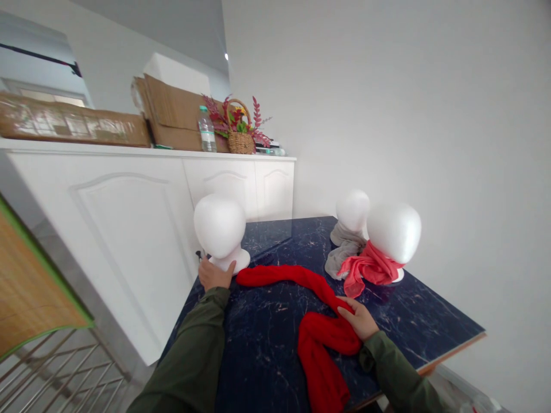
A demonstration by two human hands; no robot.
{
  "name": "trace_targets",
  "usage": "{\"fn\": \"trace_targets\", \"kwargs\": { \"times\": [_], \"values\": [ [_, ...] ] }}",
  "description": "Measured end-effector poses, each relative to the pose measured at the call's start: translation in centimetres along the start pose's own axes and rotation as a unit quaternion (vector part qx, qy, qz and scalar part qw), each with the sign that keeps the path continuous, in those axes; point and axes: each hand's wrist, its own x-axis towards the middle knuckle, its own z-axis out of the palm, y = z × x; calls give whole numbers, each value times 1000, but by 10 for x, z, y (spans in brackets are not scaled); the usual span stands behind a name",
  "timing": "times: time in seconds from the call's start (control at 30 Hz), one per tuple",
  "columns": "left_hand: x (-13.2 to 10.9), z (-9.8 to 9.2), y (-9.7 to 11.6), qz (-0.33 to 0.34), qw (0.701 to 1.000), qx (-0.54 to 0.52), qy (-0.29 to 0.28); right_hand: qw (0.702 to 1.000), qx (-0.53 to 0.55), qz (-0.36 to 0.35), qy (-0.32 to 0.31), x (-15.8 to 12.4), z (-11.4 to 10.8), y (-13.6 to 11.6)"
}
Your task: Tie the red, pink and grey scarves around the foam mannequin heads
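Observation:
A white mannequin head stands at the left side of the dark blue marbled table. My left hand grips its base, the thumb on the near side and the other fingers partly hidden at the left. A long red scarf runs from beside that base across the table, then folds back towards me. At the right, my right hand pinches the scarf near its bend, with the thumb and fingers on the cloth.
Two more white heads stand at the back right, one with a grey scarf, the other with a coral scarf. Behind is a white cabinet bearing cardboard boxes, a bottle and a flower basket. A metal rack stands lower left.

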Motion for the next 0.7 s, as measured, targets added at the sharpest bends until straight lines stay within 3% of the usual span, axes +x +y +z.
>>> {"fn": "trace_targets", "kwargs": {
  "times": [0.07, 0.1, 0.23, 0.33, 0.57, 0.7],
  "values": [
    [-16, -3, 7, 22, 999, -2, 41, 1000, -8, -1, -5, 0, -1, 1],
    [-24, -5, 9, 52, 998, -8, 30, 1000, -9, 1, -9, 0, -1, 2],
    [-51, -9, 18, 186, 968, -8, -169, 1000, -15, 8, -16, 1, -1, 9],
    [-60, -10, 25, 172, 949, 38, -262, 1000, -19, -4, -12, 1, 1, 12],
    [-57, 6, 54, 147, 947, 53, -281, 1000, -8, -16, 1, -2, 3, 5],
    [-33, 27, 85, 113, 957, 50, -263, 1000, 3, -19, -1, -1, 2, 2]
  ]
}}
